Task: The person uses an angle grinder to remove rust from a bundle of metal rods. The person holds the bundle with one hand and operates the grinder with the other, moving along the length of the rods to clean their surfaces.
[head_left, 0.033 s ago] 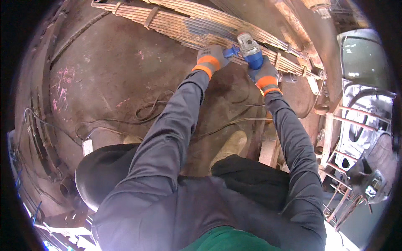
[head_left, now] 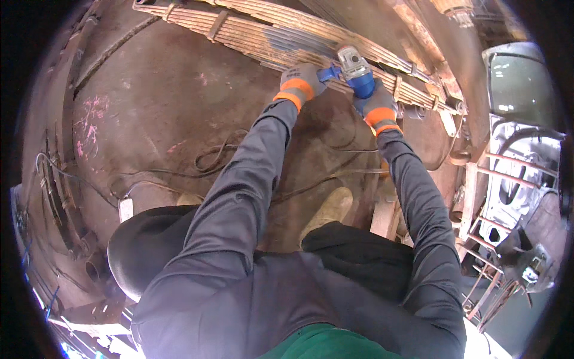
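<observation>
An angle grinder (head_left: 353,63) with a silver head and blue body is held between my gloved hands over a rusty leaf spring pack (head_left: 242,43). My left hand (head_left: 302,82) is closed round its blue side handle. Wrapped about the rear of the body is my right hand (head_left: 378,103), its fingers partly hidden. Both gloves are grey with orange cuffs. The grinder's head lies at the spring's upper edge, beside a greyish-blue patch on the otherwise brown leaves; its disc can hardly be made out. A second leaf spring (head_left: 269,14) runs just behind.
Cables (head_left: 209,164) loop over the brown floor between me and the springs. My boot (head_left: 332,209) stands below the grinder. At right are a metal rack (head_left: 469,203) and a silver car door panel (head_left: 515,173). Dark steel beams (head_left: 70,107) line the left.
</observation>
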The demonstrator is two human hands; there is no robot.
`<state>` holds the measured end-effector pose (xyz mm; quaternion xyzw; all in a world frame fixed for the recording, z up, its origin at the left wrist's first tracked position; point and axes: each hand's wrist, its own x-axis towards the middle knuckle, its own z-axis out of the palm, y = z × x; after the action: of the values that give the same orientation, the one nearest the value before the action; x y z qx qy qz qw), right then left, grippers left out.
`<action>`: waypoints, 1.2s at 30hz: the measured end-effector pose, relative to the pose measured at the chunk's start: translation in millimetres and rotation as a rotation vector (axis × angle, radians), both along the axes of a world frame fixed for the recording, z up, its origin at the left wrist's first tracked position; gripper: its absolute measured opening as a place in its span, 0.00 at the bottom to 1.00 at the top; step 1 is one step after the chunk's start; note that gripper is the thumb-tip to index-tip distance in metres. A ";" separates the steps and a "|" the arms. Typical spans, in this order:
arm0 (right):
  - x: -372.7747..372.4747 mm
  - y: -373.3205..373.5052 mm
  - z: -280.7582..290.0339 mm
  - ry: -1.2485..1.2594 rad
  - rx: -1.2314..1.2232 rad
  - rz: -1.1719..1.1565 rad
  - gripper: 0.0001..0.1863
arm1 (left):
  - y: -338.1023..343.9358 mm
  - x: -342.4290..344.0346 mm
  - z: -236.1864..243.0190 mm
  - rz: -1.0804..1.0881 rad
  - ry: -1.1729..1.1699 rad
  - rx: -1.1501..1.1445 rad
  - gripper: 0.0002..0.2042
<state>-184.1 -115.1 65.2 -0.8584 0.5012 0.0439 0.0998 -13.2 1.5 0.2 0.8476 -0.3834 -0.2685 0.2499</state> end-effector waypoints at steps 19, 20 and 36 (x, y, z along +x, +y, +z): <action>114.9 34.6 4.0 -0.021 0.019 0.365 0.25 | 47.5 87.4 -48.4 0.327 0.113 0.098 0.23; 115.1 34.0 4.2 -0.014 0.025 0.369 0.26 | 48.8 85.6 -47.3 0.326 0.129 0.088 0.23; 0.3 -4.7 -10.5 -0.064 0.015 0.142 0.30 | 7.9 -6.6 -16.0 0.092 0.054 -0.005 0.18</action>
<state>-183.8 -119.7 54.7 -0.8920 0.4352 0.0275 0.1190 -19.8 9.4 -15.9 0.8561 -0.3377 -0.2786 0.2746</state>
